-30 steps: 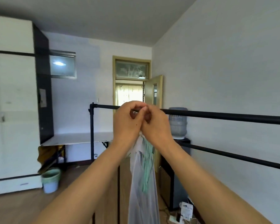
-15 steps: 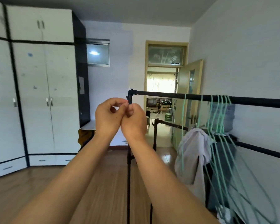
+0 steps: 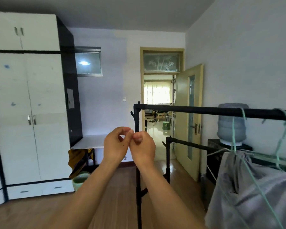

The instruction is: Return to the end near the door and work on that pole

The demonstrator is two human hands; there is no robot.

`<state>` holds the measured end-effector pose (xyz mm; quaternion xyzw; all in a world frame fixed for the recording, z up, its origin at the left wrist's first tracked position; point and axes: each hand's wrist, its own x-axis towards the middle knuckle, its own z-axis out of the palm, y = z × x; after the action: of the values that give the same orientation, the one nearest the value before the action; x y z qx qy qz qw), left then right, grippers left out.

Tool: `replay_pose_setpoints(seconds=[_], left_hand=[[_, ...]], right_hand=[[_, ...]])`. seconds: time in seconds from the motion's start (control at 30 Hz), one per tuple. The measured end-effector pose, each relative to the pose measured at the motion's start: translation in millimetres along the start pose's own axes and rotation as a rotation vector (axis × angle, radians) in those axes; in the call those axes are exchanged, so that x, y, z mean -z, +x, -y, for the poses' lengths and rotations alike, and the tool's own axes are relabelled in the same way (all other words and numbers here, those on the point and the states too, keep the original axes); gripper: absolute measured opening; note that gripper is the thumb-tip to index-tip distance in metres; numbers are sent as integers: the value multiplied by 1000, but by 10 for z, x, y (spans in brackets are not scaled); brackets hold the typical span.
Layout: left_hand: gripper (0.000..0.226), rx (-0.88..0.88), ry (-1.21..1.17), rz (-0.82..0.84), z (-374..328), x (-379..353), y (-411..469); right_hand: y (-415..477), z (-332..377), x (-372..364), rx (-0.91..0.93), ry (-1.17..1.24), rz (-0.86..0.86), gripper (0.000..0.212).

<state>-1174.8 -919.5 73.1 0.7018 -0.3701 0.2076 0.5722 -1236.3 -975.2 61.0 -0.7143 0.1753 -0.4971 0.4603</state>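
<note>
— Head view, hands first?
— Left hand (image 3: 115, 145) and right hand (image 3: 143, 147) raised side by side at mid-frame, fingertips meeting, knuckles touching. Fingers of both curled inward, thumbs pressed toward forefingers as in a pinch. Too small to tell whether anything sits between the fingertips; cannot say if gripping something or simply closed.
— Nearest thing?
— Black metal clothes rack (image 3: 188, 109), its upright post just behind the right hand, top rail running off to the right. Lower black rail (image 3: 188, 143) farther back.
— On the rack?
— Thin mint-green wire hangers (image 3: 233, 129) hooked over the top rail, well to the right of the hands. Grey fabric garment (image 3: 254, 187) draped on one, low at the right edge.
— Rest of the room?
— Tall white wardrobe with black trim (image 3: 26, 113) on the left. Pale green plastic bin (image 3: 80, 180) on the wooden floor near a white tabletop (image 3: 89, 141). Cream-framed open door (image 3: 186, 121) behind the rack. Blue water-cooler bottle (image 3: 230, 124) against the right wall.
</note>
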Motion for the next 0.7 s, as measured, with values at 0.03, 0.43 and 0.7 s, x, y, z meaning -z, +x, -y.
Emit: replay_pose_setpoints(seconds=[0.03,0.43,0.7], left_hand=[[21,13,15,16,84,-52,61],[39,76,16,209,808,-669,828],[6,-176,-77,330,924,-846,1150]], right_hand=[[54,-57,-20,-8,-8,5,12],[811,-648,-389,-59,-232,-93,13],[1121,-855,-614,26,-410,-164,12]])
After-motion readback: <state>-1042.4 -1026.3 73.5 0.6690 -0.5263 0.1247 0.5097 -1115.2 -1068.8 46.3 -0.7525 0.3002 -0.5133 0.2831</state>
